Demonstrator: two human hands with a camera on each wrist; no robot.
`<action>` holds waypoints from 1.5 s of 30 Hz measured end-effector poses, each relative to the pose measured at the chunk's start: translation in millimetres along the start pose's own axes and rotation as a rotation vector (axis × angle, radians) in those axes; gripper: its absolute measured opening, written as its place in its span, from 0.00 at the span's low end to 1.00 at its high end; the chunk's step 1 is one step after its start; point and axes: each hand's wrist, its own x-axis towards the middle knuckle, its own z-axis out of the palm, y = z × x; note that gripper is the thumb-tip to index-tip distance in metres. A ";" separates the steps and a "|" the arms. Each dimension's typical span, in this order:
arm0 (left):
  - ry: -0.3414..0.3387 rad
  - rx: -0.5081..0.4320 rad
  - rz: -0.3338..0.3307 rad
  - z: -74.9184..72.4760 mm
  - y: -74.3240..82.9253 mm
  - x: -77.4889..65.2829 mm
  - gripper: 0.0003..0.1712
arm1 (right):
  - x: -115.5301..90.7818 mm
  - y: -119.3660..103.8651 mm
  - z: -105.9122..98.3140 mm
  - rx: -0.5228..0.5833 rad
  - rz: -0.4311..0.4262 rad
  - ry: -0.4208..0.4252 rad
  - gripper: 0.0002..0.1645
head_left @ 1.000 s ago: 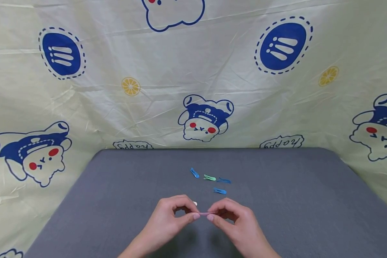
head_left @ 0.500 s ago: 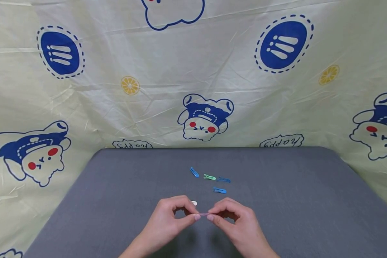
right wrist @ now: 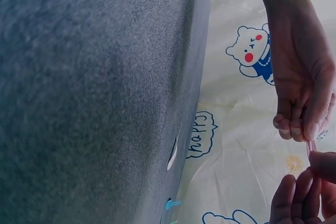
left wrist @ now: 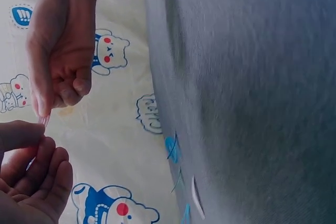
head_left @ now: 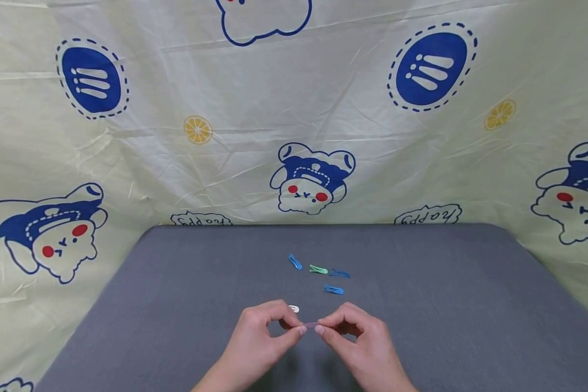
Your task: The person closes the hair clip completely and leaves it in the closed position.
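Note:
A small pink-purple hair clip (head_left: 311,325) is stretched between both hands above the table, most of it hidden by fingertips. My left hand (head_left: 261,333) pinches one end between thumb and index finger. The other end is pinched the same way by my right hand (head_left: 364,338). In the left wrist view the clip (left wrist: 45,121) looks pale pink and seen edge-on. Just beyond the left fingers, a white hair clip (head_left: 294,308) lies on the table, partly covered by that hand.
Farther back on the grey table (head_left: 201,288) lie a blue hair clip (head_left: 295,262), an open green one (head_left: 318,269), a darker blue one (head_left: 340,274) and another blue one (head_left: 334,289). A printed curtain (head_left: 245,179) hangs behind the table's far edge.
The left hand has shifted slightly right, and more of the white clip shows beside it. The held clip looks slightly bowed now. Both hands keep their pinch; the other clips lie still.

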 end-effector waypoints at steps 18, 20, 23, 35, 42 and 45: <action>0.047 0.048 -0.005 1.0 -3.7 1.3 0.09 | 5.3 2.0 -6.9 0.134 0.171 -0.066 0.11; 0.047 0.057 0.007 1.1 -5.5 1.5 0.08 | 6.8 2.2 -7.4 0.130 0.191 -0.071 0.12; 0.031 0.049 -0.012 1.5 -7.6 2.3 0.08 | 9.2 3.4 -8.7 0.125 0.207 -0.077 0.14; -0.081 0.045 -0.040 3.6 -23.9 14.2 0.08 | 16.5 14.5 -16.6 0.068 0.199 -0.088 0.14; -0.150 0.063 -0.110 5.0 -26.1 24.7 0.07 | 19.8 20.7 -20.1 0.002 0.109 -0.088 0.06; -0.176 0.076 -0.122 5.5 -28.5 29.9 0.06 | 22.9 24.0 -22.0 -0.028 0.074 -0.096 0.05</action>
